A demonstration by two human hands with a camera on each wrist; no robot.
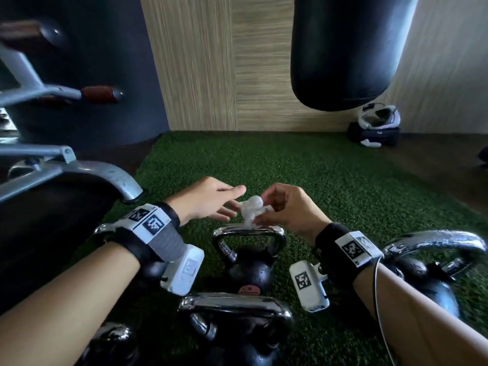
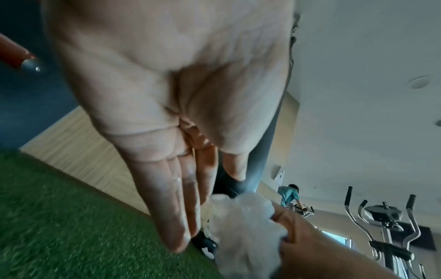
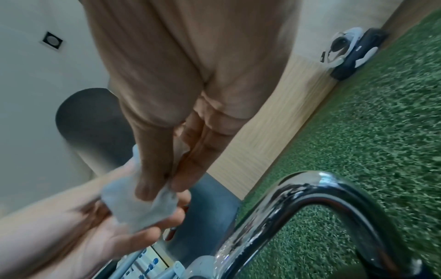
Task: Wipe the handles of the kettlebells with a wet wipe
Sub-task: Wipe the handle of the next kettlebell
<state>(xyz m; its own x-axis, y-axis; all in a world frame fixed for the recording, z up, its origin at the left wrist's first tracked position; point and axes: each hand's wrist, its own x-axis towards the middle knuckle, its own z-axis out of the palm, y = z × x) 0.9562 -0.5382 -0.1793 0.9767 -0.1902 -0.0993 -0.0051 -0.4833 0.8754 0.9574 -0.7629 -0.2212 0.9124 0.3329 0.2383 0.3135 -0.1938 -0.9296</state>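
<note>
Pinching crumpled wet wipe (image 1: 253, 210) in right hand (image 1: 289, 207), just above chrome handle (image 1: 249, 231) of middle kettlebell (image 1: 249, 270) on green turf (image 1: 330, 180). Left hand (image 1: 208, 200) flat, fingers straight at the wipe, holding nothing. Likely regripping between handles; next needs wipe pressed down and rubbed along the bar.

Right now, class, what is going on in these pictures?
A person crouches over several kettlebells on green turf. The right hand pinches a crumpled wet wipe just above the chrome handle of the middle kettlebell. The left hand is open, its straight fingers beside the wipe, perhaps touching it. The wipe's lower tip appears to reach the handle, though contact is hard to confirm. Other kettlebells stand nearer and to the right.
</note>
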